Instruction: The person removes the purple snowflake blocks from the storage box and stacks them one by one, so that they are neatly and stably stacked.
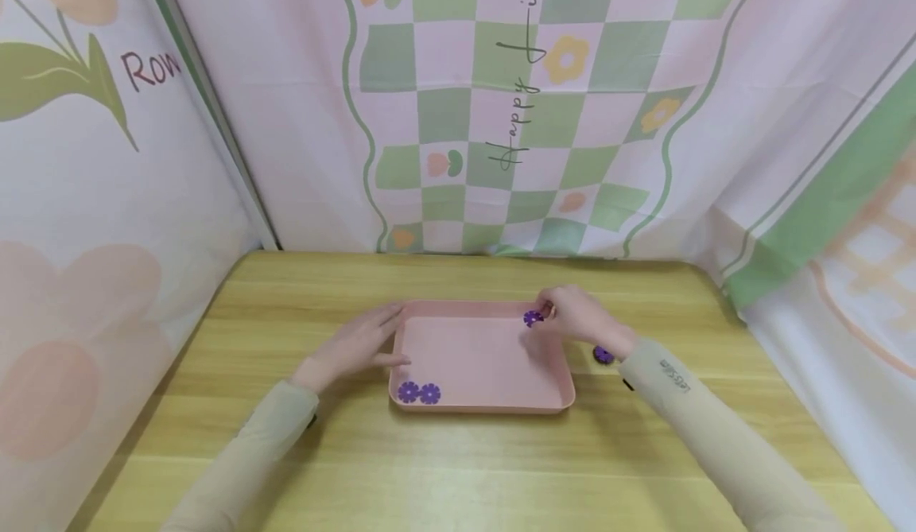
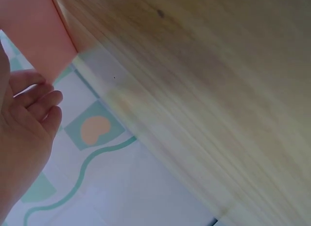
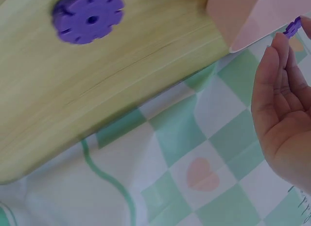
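A shallow pink tray (image 1: 472, 409) lies on the wooden table. Two purple notched discs, like snowflake building pieces (image 1: 409, 391), lie side by side in its near left corner. Between thumb and fingertips my right hand (image 1: 581, 315) pinches another purple snowflake disc (image 1: 533, 318) above the tray's far right corner; the right wrist view shows that disc (image 3: 292, 28) edge-on at the fingertips. My left hand (image 1: 358, 341) rests at the tray's left rim, fingers extended and thumb reaching over the edge. In the left wrist view its fingers (image 2: 43, 104) touch or nearly touch the tray's pink wall (image 2: 43, 36).
Right of the tray, close to my right wrist, what looks like a small stack of purple discs (image 1: 603, 355) sits on the table (image 1: 458, 476). Patterned curtains (image 1: 515, 118) hang behind the table and on both sides.
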A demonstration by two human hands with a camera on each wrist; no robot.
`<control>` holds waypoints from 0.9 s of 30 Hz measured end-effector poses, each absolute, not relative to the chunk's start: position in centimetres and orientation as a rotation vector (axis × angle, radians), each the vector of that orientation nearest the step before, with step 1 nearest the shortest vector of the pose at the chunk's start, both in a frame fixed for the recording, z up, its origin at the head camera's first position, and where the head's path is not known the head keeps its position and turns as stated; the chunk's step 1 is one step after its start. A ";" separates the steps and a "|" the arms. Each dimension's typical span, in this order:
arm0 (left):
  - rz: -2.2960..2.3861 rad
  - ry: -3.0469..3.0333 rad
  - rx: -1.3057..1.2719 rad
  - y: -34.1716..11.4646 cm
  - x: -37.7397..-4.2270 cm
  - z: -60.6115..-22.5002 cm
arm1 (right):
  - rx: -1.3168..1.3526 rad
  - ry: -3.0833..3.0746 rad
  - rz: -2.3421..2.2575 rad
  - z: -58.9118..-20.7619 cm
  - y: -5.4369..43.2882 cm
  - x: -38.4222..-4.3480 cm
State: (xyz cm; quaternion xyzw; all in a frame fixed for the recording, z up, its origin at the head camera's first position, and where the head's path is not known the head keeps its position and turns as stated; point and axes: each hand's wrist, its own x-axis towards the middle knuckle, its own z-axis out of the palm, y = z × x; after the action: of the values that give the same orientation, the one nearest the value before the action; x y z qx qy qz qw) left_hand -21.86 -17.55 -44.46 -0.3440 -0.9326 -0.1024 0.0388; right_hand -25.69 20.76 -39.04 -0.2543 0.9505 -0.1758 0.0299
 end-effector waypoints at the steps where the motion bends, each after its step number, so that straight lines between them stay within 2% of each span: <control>1: -0.324 -2.864 -1.055 -17.6 -21.9 -44.4 | -0.783 2.934 -0.542 -39.0 21.1 -25.7; 27: -0.433 -2.886 -1.009 -17.9 -21.9 -44.5 | -0.608 2.974 -0.549 -40.7 29.0 -24.1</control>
State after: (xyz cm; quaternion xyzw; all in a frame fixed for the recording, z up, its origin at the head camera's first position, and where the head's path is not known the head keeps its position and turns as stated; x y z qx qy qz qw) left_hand -21.93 -17.89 -44.51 -0.3266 -0.9343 -0.1403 0.0268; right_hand -24.06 29.02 -40.70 -0.1971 0.9637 -0.1778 0.0283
